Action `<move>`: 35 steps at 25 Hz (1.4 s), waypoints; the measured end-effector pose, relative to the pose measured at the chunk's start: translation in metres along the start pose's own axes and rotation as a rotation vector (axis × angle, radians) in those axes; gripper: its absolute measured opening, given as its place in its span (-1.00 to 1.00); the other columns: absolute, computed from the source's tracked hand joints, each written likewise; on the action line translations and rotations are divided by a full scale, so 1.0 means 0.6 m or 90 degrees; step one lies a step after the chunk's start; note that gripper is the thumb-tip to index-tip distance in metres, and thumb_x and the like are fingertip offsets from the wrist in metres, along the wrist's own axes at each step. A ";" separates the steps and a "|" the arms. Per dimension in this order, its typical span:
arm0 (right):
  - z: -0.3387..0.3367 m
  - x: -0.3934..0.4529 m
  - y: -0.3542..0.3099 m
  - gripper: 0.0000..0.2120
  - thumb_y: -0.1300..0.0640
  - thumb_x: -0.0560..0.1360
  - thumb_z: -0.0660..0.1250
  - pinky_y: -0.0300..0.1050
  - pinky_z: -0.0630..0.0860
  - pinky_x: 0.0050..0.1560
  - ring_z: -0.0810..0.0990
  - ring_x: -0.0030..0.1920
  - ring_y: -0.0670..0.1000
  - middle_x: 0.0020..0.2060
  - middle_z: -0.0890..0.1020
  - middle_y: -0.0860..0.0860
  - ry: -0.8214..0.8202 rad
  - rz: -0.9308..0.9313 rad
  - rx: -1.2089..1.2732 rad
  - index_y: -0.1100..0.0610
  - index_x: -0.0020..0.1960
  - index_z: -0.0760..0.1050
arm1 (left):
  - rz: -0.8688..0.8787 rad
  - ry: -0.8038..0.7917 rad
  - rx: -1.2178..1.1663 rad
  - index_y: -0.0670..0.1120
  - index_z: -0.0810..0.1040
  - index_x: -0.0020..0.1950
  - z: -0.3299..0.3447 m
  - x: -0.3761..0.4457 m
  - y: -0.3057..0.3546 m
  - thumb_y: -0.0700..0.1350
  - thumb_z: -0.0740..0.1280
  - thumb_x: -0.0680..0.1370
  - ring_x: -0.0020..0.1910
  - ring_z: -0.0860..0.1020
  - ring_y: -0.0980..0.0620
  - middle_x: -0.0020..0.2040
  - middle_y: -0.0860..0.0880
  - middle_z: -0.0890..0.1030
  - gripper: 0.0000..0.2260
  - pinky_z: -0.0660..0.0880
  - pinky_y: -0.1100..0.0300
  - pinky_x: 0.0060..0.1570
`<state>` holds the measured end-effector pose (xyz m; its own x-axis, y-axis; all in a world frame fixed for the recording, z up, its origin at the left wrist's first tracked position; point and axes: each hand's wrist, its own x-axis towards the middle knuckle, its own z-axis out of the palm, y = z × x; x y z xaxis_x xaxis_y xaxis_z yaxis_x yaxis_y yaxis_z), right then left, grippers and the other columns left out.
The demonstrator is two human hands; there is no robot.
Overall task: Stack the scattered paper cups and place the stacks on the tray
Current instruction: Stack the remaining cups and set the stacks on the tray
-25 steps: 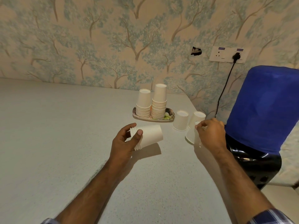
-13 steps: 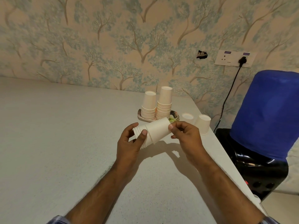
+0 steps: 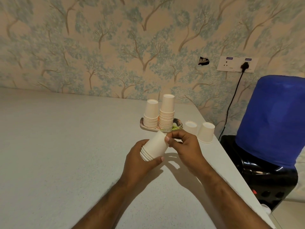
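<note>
My left hand [image 3: 140,160] grips a short stack of white paper cups [image 3: 154,148], held tilted above the table with the bases pointing up and right. My right hand [image 3: 184,144] pinches the top end of that same stack. Behind them a patterned tray [image 3: 179,123] carries two upside-down cup stacks, a shorter one [image 3: 151,114] on the left and a taller one [image 3: 167,112] beside it. Two loose cups stand upside down on the table to the tray's right, one [image 3: 191,127] partly hidden by my right hand and one [image 3: 206,132] near the table's edge.
The grey table [image 3: 66,146] ends at a right edge close to the loose cups. Past that edge stands a black water dispenser [image 3: 267,180] with a blue-covered bottle [image 3: 274,119]. A black cable runs to a wall socket [image 3: 236,64] on the papered wall.
My right hand lifted a loose cup from the table's right side and brought it onto the stack in my left hand. The stack has tipped more upright. Two loose cups are left.
</note>
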<state>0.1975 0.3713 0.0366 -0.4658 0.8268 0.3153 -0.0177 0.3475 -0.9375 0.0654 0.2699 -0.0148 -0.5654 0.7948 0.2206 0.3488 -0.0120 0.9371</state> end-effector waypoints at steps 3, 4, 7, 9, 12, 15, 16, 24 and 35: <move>0.008 0.005 -0.003 -0.97 0.19 0.46 0.46 0.03 0.59 0.07 0.59 0.05 0.01 -0.05 0.66 -0.04 -0.031 -0.030 -0.014 0.10 -0.09 0.65 | 0.018 0.023 0.087 0.04 0.38 0.36 0.001 0.018 -0.005 0.09 0.58 0.33 0.16 0.51 0.03 0.27 0.05 0.50 -0.33 0.52 0.05 0.25; 0.008 0.009 -0.001 -0.96 0.17 0.47 0.46 0.02 0.59 0.06 0.60 0.04 0.00 -0.05 0.66 -0.05 -0.034 -0.036 -0.004 0.09 -0.08 0.65 | 0.021 0.030 0.099 0.02 0.38 0.36 -0.002 0.027 -0.009 0.08 0.58 0.34 0.16 0.51 0.02 0.27 0.04 0.50 -0.33 0.51 0.05 0.25; -0.005 0.033 0.021 -0.88 0.05 0.49 0.43 -0.11 0.53 0.04 0.59 0.08 -0.06 0.01 0.65 -0.08 -0.004 -0.041 -0.062 0.03 0.01 0.60 | -0.012 0.026 0.038 0.06 0.37 0.33 -0.016 0.049 -0.018 0.12 0.56 0.32 0.13 0.54 0.02 0.22 0.06 0.52 -0.35 0.55 0.13 0.11; -0.014 0.054 0.053 -0.73 -0.06 0.50 0.40 -0.19 0.45 0.09 0.53 0.17 -0.06 0.19 0.57 -0.07 -0.008 -0.001 -0.247 0.00 0.15 0.53 | -0.041 0.041 -0.040 0.13 0.35 0.29 -0.025 0.066 -0.015 0.17 0.54 0.29 0.07 0.57 0.05 0.14 0.12 0.53 -0.35 0.53 0.26 -0.08; -0.005 0.070 0.100 -0.36 -0.29 0.47 0.30 -0.14 0.36 0.24 0.41 0.35 0.03 0.43 0.39 0.00 -0.098 0.107 -0.490 0.04 0.41 0.35 | -0.015 0.103 -0.072 0.11 0.36 0.28 -0.035 0.108 -0.003 0.09 0.57 0.33 0.01 0.56 0.12 0.12 0.10 0.55 -0.39 0.45 0.32 -0.20; 0.020 0.076 0.137 -0.16 -0.47 0.46 -0.03 0.07 0.17 0.48 0.20 0.51 0.11 0.53 0.24 0.07 -0.165 0.079 -0.702 0.08 0.53 0.18 | -0.005 0.139 -0.114 0.02 0.38 0.33 -0.044 0.174 0.019 0.06 0.59 0.33 0.04 0.57 0.10 0.16 0.03 0.56 -0.34 0.50 0.25 -0.14; 0.025 0.078 0.143 -0.12 -0.50 0.45 -0.11 0.11 0.08 0.51 0.13 0.54 0.12 0.55 0.18 0.07 -0.164 0.077 -0.724 0.07 0.55 0.14 | -0.010 0.138 -0.141 -0.01 0.39 0.35 -0.047 0.199 0.027 0.07 0.59 0.32 0.07 0.58 0.07 0.17 0.01 0.57 -0.33 0.54 0.20 -0.09; 0.027 0.082 0.152 -0.09 -0.54 0.39 -0.21 0.13 -0.01 0.53 0.03 0.57 0.10 0.58 0.08 0.01 -0.164 0.094 -0.752 0.00 0.56 0.06 | 0.071 0.168 -0.117 -0.04 0.47 0.32 -0.009 0.336 0.068 0.09 0.60 0.30 0.11 0.59 0.01 0.20 0.00 0.61 -0.34 0.59 0.02 0.10; 0.025 0.087 0.155 -0.11 -0.53 0.41 -0.22 0.10 -0.07 0.52 -0.03 0.57 0.08 0.59 0.01 -0.01 -0.176 0.099 -0.762 -0.02 0.57 0.00 | 0.041 0.093 0.037 -0.03 0.46 0.33 0.029 0.405 0.015 0.16 0.59 0.28 0.10 0.56 0.00 0.24 -0.02 0.60 -0.30 0.54 0.05 0.06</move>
<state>0.1581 0.4401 -0.0361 -0.5643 0.8248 0.0354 0.8061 0.5597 -0.1920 -0.0560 0.4735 0.0428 -0.6414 0.6972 0.3201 0.4280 -0.0210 0.9035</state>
